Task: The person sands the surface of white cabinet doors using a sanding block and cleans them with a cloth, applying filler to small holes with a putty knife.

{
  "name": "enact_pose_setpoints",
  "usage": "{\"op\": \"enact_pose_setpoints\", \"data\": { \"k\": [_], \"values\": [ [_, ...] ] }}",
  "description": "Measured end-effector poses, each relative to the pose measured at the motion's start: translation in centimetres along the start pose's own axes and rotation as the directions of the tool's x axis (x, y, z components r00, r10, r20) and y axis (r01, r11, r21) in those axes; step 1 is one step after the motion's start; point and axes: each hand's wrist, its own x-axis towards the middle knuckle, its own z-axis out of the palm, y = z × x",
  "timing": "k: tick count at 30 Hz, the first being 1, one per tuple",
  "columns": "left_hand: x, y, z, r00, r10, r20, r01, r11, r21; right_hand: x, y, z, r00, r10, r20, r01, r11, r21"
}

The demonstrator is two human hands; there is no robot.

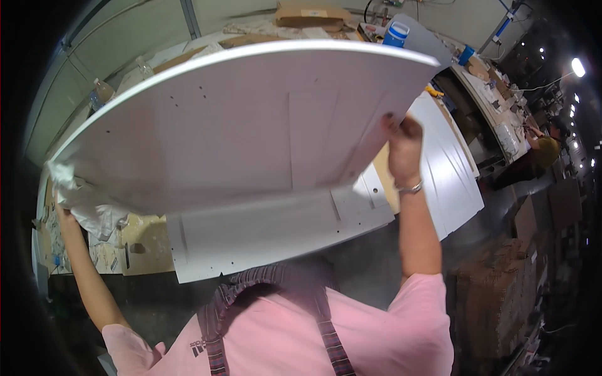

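Note:
A large white panel (pixel 232 131) with grooved lines and several small dark holes is held up, tilted, in front of me. My right hand (pixel 405 147) grips its right edge, thumb on the near face. At the panel's left end is my left hand (pixel 64 212), its fingers mostly hidden by a crumpled white cloth (pixel 94 203) that hangs there. The hand appears closed on the panel's edge through or beside this cloth. Below the raised panel, another white panel (pixel 269 235) with small holes lies on the workbench.
More white panels (pixel 442 163) lie to the right. A blue and white jug (pixel 396 34) and a cardboard box (pixel 312 15) stand at the back. Plastic bottles (pixel 100 93) are at far left. Stacked brown cardboard (pixel 495 301) sits lower right. A person (pixel 542 150) stands far right.

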Motion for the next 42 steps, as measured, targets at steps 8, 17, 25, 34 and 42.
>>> {"op": "enact_pose_setpoints", "data": {
  "k": [8,17,25,34,42],
  "values": [
    [0.1,-1.0,-3.8,0.985,0.123,-0.122,-0.093,0.969,0.227,6.1,1.7,-3.3,0.988,-0.082,0.129,0.069,0.992,0.103],
    [-10.2,-4.3,5.7,0.412,0.700,0.583,-0.451,-0.399,0.798,8.1,5.2,-6.6,0.975,0.079,0.207,-0.057,0.992,-0.110],
    [-11.5,-13.1,3.3,0.890,0.444,0.105,-0.451,0.890,0.065,7.3,5.5,-9.4,0.912,0.105,0.396,-0.018,0.976,-0.218],
    [-20.5,-19.2,1.9,0.813,0.047,0.581,0.017,0.994,-0.104,-4.2,6.4,-12.5,0.920,0.006,0.392,0.253,0.756,-0.604],
    [-24.7,-22.9,-2.7,0.983,-0.126,0.136,-0.029,0.623,0.782,-9.4,11.9,-14.3,0.742,-0.181,0.646,0.668,0.283,-0.688]
  ]
}}
